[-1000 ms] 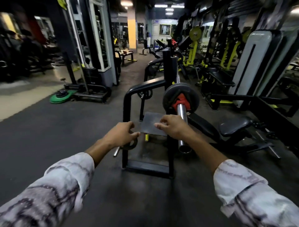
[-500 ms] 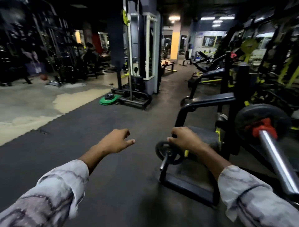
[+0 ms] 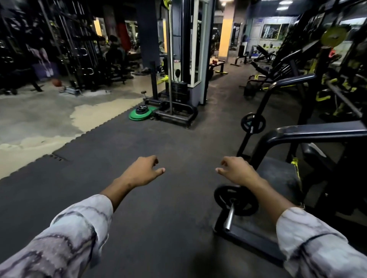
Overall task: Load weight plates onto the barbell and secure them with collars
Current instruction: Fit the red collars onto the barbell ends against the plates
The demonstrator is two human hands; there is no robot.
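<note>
both hands, the left hand (image 3: 143, 171) and right hand (image 3: 237, 170), hung loosely curled and empty; two small black plates (image 3: 236, 200) (image 3: 253, 123) sat on rack pegs, green plates (image 3: 140, 115) lay beyond.

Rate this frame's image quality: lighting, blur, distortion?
Head view: dim overall, ceiling lights blown out; dark racks at left smeared and murky; wide-angle bends the frame bar; both hands and the small plate read fairly sharp.
</note>
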